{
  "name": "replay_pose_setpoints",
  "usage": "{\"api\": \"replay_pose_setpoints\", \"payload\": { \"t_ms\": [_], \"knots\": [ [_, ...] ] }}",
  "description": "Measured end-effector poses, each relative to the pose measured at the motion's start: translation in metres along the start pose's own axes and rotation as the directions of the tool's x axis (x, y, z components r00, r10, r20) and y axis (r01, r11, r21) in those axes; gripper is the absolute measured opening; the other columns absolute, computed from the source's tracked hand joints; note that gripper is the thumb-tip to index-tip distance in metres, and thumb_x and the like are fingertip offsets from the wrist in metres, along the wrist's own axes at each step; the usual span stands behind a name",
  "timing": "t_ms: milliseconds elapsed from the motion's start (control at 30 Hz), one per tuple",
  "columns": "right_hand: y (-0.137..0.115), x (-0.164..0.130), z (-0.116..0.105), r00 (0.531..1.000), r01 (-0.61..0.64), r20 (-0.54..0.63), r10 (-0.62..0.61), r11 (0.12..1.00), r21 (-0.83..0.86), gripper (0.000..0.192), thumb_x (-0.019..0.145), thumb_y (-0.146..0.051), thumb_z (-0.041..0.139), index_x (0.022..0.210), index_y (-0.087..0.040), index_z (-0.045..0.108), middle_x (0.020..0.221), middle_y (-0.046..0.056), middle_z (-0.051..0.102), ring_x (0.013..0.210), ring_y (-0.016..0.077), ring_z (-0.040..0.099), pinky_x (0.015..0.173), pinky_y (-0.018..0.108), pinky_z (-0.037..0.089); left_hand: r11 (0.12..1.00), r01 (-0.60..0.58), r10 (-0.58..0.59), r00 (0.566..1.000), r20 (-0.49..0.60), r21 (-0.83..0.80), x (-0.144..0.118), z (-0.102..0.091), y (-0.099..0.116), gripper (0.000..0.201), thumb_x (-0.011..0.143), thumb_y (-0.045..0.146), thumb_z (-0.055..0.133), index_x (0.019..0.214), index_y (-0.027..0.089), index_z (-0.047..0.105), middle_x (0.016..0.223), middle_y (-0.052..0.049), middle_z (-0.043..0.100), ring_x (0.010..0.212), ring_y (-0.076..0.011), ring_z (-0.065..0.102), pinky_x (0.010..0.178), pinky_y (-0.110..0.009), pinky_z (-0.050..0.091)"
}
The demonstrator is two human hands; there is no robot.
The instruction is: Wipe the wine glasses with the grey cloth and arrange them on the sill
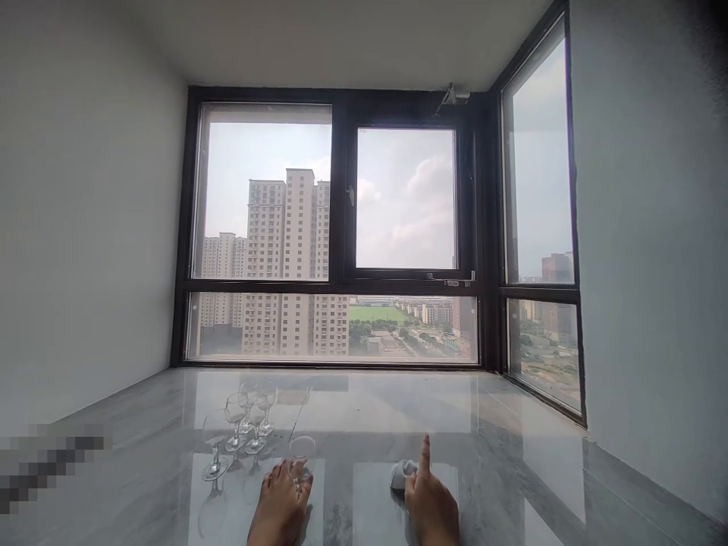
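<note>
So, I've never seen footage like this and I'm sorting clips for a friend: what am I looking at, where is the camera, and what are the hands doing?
There is no machine here. The one picture comes from a camera worn on a person's head, looking forward and down, so you see their own two bare hands at the bottom edge. The left hand holds a clear stemmed glass on a glossy grey marble surface. The right hand rests on a small grey cloth, with one finger pointing up. To the left stands a cluster of more empty stemmed glasses. Behind is a large dark-framed window showing tower blocks.
</note>
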State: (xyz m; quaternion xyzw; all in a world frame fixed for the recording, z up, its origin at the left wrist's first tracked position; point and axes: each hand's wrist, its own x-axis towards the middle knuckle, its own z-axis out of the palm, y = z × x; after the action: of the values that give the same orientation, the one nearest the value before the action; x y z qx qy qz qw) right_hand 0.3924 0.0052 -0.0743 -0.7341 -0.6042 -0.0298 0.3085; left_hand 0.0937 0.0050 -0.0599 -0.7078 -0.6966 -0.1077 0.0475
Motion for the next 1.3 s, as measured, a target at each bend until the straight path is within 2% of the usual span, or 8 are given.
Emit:
{"api": "replay_pose_setpoints", "payload": {
  "t_ms": [200,400,700,800,933,1167,1300],
  "knots": [
    [-0.001,-0.002,-0.002,0.999,0.023,-0.036,-0.023,1.0,-0.006,0.068,0.095,-0.018,0.029,0.151,-0.007,-0.009,0.062,0.001,0.062,0.049,0.0163,0.055,0.047,0.027,0.024,0.999,-0.033,0.033,0.999,0.032,0.019,0.0,0.001,-0.001,0.048,0.088,0.028,0.034,0.13,0.027,0.055,0.145,-0.009,0.044,0.138,-0.0283,0.03,0.112,-0.054,0.02],
    [-0.001,-0.004,-0.004,0.999,0.029,-0.03,-0.029,1.0,-0.01,0.068,0.095,-0.019,0.027,0.15,-0.006,-0.01,0.067,0.004,0.065,0.053,0.0187,0.058,0.049,0.027,0.029,0.999,-0.029,0.028,0.998,0.061,0.013,-0.004,-0.009,0.003,0.047,0.088,0.03,0.037,0.13,0.027,0.056,0.146,-0.009,0.043,0.138,-0.0284,0.03,0.112,-0.054,0.019],
    [-0.002,-0.003,-0.004,1.0,0.015,-0.003,-0.015,1.0,0.013,0.066,0.095,-0.019,0.025,0.151,-0.01,-0.007,0.077,0.006,0.069,0.059,0.0176,0.061,0.053,0.026,0.033,0.999,0.039,-0.039,0.999,0.037,-0.007,-0.002,-0.009,0.004,0.053,0.09,0.034,0.032,0.14,0.022,0.045,0.146,-0.012,0.041,0.137,-0.028,0.032,0.113,-0.05,0.018],
    [-0.002,-0.003,-0.006,0.999,0.022,0.021,-0.023,0.998,0.05,0.065,0.095,-0.019,0.023,0.151,-0.009,-0.007,0.073,0.005,0.067,0.055,0.0169,0.058,0.049,0.026,0.03,0.998,0.07,-0.069,0.996,0.057,-0.01,-0.001,-0.008,0.005,0.053,0.091,0.035,0.03,0.141,0.021,0.044,0.148,-0.013,0.038,0.138,-0.0276,0.03,0.113,-0.05,0.017],
    [-0.001,-0.004,-0.007,0.999,0.018,0.045,-0.021,0.998,0.059,0.064,0.095,-0.019,0.022,0.15,-0.007,-0.009,0.063,0.001,0.061,0.051,0.0176,0.055,0.046,0.027,0.025,0.999,0.049,-0.051,0.996,0.068,0.024,-0.001,-0.008,0.005,0.053,0.092,0.034,0.028,0.141,0.022,0.043,0.149,-0.013,0.037,0.139,-0.0292,0.028,0.113,-0.056,0.012],
    [-0.002,-0.002,-0.006,0.997,-0.011,0.071,0.007,0.998,0.063,0.061,0.095,-0.02,0.022,0.151,-0.007,0.002,0.068,0.003,0.064,0.054,0.0179,0.057,0.047,0.028,0.028,0.997,0.037,-0.04,0.998,0.058,0.063,0.002,-0.003,0.004,0.054,0.091,0.035,0.029,0.142,0.024,0.042,0.148,-0.013,0.039,0.138,-0.0303,0.03,0.111,-0.058,0.014],
    [-0.002,-0.001,-0.008,0.996,-0.026,0.089,0.023,0.999,0.039,0.055,0.094,-0.022,0.026,0.147,-0.007,0.022,0.079,0.007,0.069,0.064,0.0197,0.062,0.053,0.028,0.035,0.998,-0.015,0.011,0.997,0.073,0.055,0.0,-0.005,0.004,0.051,0.091,0.039,0.032,0.137,0.026,0.049,0.147,-0.012,0.041,0.138,-0.0318,0.029,0.11,-0.06,0.014]
  ]
}}
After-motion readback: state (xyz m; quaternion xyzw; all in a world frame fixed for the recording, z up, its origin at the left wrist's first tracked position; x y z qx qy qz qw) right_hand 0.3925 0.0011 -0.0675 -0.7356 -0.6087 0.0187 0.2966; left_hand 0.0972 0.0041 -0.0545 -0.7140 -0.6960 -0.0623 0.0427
